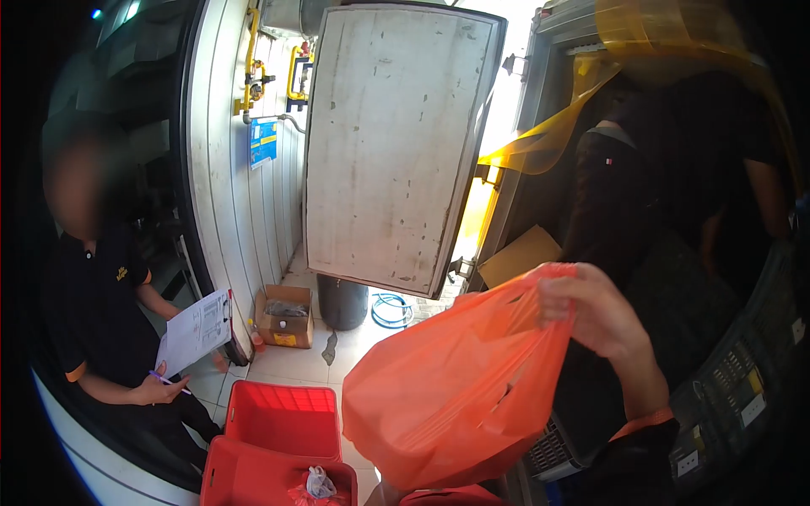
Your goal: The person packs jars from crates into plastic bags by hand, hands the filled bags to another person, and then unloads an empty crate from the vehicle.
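A bulging orange-red plastic bag (447,388) hangs in front of me, held up in the middle of the view. My right hand (595,308) grips the gathered top of this bag, fingers wrapped round the plastic. What the bag contains is hidden. I do not see my left hand; the bag covers much of the lower middle. Below and to the left of the bag are two red plastic crates, one farther off (283,413) and one nearer (245,476). A small tied plastic bag (321,482) lies inside the nearer crate.
At left a person (101,312) holds a clipboard with papers (198,333) and a pen. Another person (658,169) bends in a dark doorway behind yellow strip curtains (548,135). A large white door (396,143), a cardboard box (287,316), a black bin (342,304) and a blue hose (391,310) stand ahead.
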`<state>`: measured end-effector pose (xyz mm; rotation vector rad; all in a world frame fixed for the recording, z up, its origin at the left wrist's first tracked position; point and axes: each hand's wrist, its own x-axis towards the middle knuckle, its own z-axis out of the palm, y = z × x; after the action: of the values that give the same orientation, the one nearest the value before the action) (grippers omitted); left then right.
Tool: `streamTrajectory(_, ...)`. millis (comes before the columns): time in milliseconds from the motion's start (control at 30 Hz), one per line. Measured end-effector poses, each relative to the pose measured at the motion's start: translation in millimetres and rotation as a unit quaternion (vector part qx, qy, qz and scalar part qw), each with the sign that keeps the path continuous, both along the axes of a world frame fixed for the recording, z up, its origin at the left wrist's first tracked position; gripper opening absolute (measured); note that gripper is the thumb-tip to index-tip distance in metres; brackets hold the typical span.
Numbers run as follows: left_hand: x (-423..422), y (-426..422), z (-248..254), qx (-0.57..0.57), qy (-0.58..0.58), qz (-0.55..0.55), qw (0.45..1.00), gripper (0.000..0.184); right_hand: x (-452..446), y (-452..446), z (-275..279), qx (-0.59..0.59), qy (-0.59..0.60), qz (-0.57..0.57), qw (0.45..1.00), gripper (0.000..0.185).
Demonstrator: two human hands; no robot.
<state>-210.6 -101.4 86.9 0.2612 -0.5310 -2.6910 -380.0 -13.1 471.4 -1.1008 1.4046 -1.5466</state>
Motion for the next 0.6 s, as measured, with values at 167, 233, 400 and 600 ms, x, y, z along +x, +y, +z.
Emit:
streamTrajectory(167, 65, -30, -51, 0.117, -0.055, 0.15, 0.98, 0.077, 29, -50, -77, 0.158, 0.029, 0.14, 0.977, 0.02)
streamTrajectory(233, 88, -42, -69, 0.147, -0.07, 0.212, 0.964, 0.076, 38, -76, -93, 0.191, 0.045, 0.222, 0.955, 0.021)
streamTrajectory(400, 135, -68, -98, 0.181, -0.096, 0.319, 0.925, 0.074, 100, -126, -105, 0.15, 0.087, 0.366, 0.914, 0.025)
streamTrajectory(600, 156, -81, -115, 0.191, -0.103, 0.364, 0.906, 0.07, 151, -159, -112, 0.11, 0.104, 0.432, 0.889, 0.03)
